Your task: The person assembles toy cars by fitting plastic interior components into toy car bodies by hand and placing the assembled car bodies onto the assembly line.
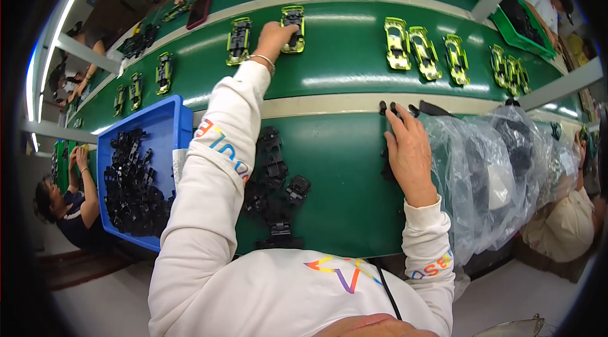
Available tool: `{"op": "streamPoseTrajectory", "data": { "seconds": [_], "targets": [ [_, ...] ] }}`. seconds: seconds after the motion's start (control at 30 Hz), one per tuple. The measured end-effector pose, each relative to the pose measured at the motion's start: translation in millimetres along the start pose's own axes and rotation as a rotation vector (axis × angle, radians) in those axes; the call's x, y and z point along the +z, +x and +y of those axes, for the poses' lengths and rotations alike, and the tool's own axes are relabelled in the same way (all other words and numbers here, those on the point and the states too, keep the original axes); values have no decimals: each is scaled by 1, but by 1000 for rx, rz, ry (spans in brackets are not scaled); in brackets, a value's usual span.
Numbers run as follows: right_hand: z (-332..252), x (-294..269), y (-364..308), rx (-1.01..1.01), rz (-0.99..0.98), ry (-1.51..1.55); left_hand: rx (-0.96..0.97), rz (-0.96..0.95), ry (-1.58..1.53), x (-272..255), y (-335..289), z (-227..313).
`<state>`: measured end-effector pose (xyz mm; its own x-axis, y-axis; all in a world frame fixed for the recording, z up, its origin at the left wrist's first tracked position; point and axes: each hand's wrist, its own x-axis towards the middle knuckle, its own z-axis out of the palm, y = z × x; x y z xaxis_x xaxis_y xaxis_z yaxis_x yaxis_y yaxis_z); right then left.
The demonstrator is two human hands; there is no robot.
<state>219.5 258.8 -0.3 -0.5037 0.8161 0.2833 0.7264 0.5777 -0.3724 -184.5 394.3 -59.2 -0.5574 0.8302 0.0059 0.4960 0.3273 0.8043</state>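
On the green belt ahead, my left hand (277,39) is closed on a toy car (293,15) with a yellow-green shell and black insides. Another such car (239,41) lies just left of it. My right hand (410,150) rests at the bench's far edge, its fingers stretched toward small black parts (414,110) on the pale ledge. More dark pieces (386,163) lie beside its thumb, partly hidden. Under my left forearm, several black chassis parts (272,156) are spread over the green bench (345,191).
A blue bin (187,118) full of black parts stands at left. Clear plastic bags (475,179) of dark parts crowd the right. More yellow-green cars (423,52) sit along the belt (342,71). Beyond are a green crate (522,33), a phone (199,12) and other people at work.
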Motion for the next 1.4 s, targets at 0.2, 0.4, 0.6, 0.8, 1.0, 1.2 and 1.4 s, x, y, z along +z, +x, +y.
{"op": "streamPoseTrajectory", "data": {
  "seconds": [0.2, 0.4, 0.6, 0.8, 1.0, 1.2, 1.4],
  "targets": [
    [-5, -33, -25, 59, 96, 164, 123, 36, -150, -12, -26, 10],
    [-4, -42, -37, 43, 50, 86, -20, -43, -611, -7, -67, 53],
    [8, -1, 27, -120, 210, -41, -148, -399, -1078, -8, -156, 116],
    [31, 18, 35, -122, 79, -60, -276, -617, -1210, -22, -222, 117],
    [-31, -39, 20, -107, 253, 602, -127, -496, -1207, -21, -245, 109],
    [-72, -57, 27, -279, 167, 492, -41, -523, -1182, -16, -273, 122],
    [-87, -59, 24, -188, 142, 440, 11, -542, -1150, -25, -288, 133]
  ]
}}
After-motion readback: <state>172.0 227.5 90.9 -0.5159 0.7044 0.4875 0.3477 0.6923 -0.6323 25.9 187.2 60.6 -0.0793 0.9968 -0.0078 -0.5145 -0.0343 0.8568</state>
